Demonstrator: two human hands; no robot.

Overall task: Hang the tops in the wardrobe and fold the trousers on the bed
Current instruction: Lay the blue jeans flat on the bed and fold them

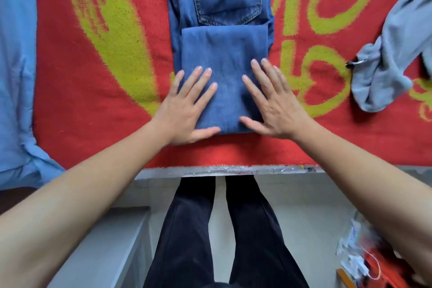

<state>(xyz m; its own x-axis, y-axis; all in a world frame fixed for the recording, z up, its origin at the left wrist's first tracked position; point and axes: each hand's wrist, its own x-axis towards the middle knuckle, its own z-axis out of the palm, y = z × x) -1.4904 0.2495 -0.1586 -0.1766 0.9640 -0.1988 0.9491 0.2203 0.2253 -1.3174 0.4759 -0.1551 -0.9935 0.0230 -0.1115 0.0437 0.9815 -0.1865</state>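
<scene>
Denim trousers (224, 54) beneath flat left hand (187, 110) and right hand (273, 105), fingers straight and splayed, nothing in grasp

Open blanket (93, 124) flanks the jeans (224, 54), bounded by a blue shirt (16, 77) left, grey garment (392, 65) right.

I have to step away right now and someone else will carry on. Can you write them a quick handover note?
Left hand: open, pressing flat on the folded blue denim jeans.
Right hand: open, flat on the same fold.
The jeans lie on the red blanket with yellow-green pattern, with the legs folded up to just below the back pocket.
Done: that leg fold.
Left: finish folding the jeans. Then deal with the light blue shirt lying at the left and the crumpled grey-blue garment at the right. The wardrobe is not in view.
</scene>
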